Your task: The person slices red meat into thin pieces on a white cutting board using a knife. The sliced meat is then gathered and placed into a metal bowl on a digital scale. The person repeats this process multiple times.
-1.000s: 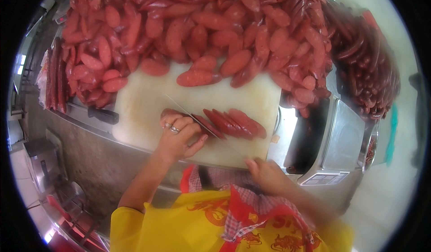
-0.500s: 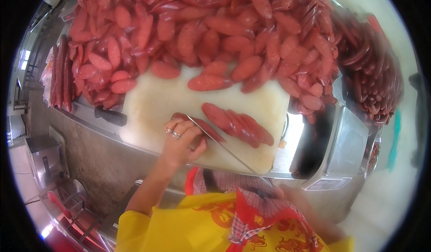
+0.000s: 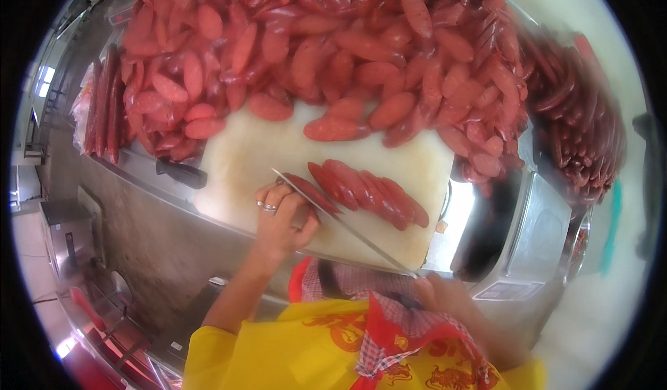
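Note:
My left hand (image 3: pixel 278 220), with rings on a finger, presses a red sausage (image 3: pixel 301 217) onto the white cutting board (image 3: pixel 240 136); its curled fingers hide most of it. Along the knuckles runs the long thin blade of a knife (image 3: pixel 365 239), its tip pointing far left. My right hand (image 3: pixel 438 294) is closed round the knife's handle, which is mostly hidden, just off the board's near edge. On the far side of the blade lies one oval sausage slice (image 3: pixel 314 194). Beside that, a row of overlapping slices (image 3: pixel 368 192) slants toward the right.
A big heap of sausage slices (image 3: pixel 292 63) covers the board's far side. Whole sausages (image 3: pixel 577 112) are piled at the far right, and a few more (image 3: pixel 105 105) lie at the left. A dark handle (image 3: pixel 182 172) rests by the board's left edge. A scale (image 3: pixel 535 230) stands at right.
The knife has slid forward and left, its tip now reaching past my left knuckles. The row of slices is longer at its left end. The whole view has shifted slightly.

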A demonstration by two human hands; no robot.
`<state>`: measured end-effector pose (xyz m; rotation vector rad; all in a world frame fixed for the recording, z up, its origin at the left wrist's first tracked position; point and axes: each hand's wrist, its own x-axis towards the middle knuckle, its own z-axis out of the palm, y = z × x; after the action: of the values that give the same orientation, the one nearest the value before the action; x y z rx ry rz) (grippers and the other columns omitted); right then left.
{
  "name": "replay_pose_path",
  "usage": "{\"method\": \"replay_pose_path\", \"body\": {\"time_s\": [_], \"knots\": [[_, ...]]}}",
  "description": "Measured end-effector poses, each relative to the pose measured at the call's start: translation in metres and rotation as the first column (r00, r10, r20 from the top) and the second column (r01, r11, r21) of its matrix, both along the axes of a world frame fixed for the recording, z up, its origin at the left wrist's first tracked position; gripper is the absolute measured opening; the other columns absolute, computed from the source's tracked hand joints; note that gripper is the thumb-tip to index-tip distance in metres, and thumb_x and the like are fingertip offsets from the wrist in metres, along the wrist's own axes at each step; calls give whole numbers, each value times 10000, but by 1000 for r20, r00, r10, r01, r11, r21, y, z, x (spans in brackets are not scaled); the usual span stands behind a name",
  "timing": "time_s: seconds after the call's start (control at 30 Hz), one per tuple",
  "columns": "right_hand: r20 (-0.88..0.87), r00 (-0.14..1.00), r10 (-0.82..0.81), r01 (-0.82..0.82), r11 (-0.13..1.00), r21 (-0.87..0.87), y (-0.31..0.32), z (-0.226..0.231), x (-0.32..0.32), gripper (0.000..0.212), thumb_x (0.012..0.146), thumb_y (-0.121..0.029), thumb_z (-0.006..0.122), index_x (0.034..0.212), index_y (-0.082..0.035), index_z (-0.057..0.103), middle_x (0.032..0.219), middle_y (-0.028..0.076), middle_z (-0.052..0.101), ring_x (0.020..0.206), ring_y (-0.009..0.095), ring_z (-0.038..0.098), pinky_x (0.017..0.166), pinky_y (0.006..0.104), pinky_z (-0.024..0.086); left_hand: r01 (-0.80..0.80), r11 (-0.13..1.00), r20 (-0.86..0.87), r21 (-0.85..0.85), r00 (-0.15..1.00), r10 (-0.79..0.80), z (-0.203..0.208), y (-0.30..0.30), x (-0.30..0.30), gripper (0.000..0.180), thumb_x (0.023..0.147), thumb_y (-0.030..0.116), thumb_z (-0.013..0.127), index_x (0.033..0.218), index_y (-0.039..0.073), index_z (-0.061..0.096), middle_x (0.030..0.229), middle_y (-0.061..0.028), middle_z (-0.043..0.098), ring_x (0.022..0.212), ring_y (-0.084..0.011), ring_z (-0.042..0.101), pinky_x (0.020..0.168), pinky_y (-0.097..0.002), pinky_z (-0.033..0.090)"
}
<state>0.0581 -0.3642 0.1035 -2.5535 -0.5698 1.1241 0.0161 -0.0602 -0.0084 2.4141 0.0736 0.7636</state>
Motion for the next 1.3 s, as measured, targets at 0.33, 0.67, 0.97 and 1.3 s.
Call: {"method": "replay_pose_path", "body": {"time_s": [0.33, 0.67, 0.97, 1.3], "knots": [[296, 950, 102, -180, 951, 251, 97, -59, 22, 350, 985, -294, 476, 902, 16, 614, 707, 220, 601, 604, 402, 622, 532, 470, 510, 57, 998, 44, -9, 997, -56, 0, 3, 4, 270, 618, 57, 699, 861, 92, 585, 925, -92, 546, 896, -310, 512, 821, -417, 418], [40, 999, 7, -9, 999, 37, 15, -2, -2, 494, 998, -424, 387, 906, 14, 596, 716, 264, 624, 686, 469, 625, 609, 525, 509, -91, 996, 97, -13, 991, 92, -3, 0, 3, 296, 630, 48, 685, 904, 68, 573, 952, -115, 536, 871, -308, 519, 769, -401, 416], [203, 979, 4, -62, 958, 281, 83, -58, 19, 612, 988, -471, 397, 710, 26, 621, 664, 260, 606, 676, 476, 616, 627, 502, 517, -97, 994, 63, -46, 993, 100, -4, -1, 0, 281, 647, 29, 698, 899, 61, 577, 943, -128, 554, 880, -324, 521, 801, -417, 432], [97, 988, 117, -140, 950, 280, 12, -57, 24, 711, 997, -517, 301, 747, 54, 643, 732, 292, 621, 714, 450, 624, 674, 537, 495, -146, 989, 63, 21, 988, 144, -3, -15, -1, 236, 714, 28, 703, 917, 43, 581, 962, -144, 565, 908, -308, 544, 813, -414, 446]]}}
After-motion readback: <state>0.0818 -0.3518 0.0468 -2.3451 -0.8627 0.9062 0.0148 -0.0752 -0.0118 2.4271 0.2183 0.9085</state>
